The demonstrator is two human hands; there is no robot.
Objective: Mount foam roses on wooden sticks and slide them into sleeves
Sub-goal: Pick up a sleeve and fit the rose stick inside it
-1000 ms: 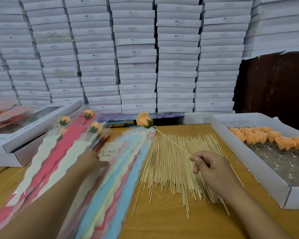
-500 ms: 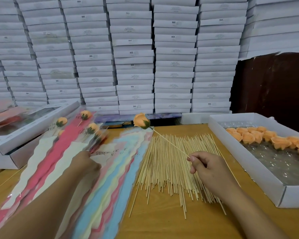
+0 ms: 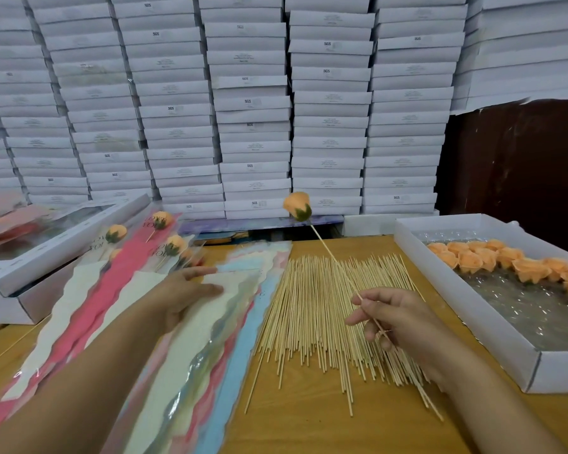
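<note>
One rose (image 3: 297, 206) on stick (image 3: 333, 257), right hand (image 3: 397, 317) fingers pinching; left hand (image 3: 184, 290) flat on sleeves (image 3: 191, 348).

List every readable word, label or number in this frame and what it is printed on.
"SGS": end labels of the stacked white boxes.
"LOVE YOU": finished sleeves holding roses, seen upside down.
Small print under the box labels: too blurred to read.
</note>
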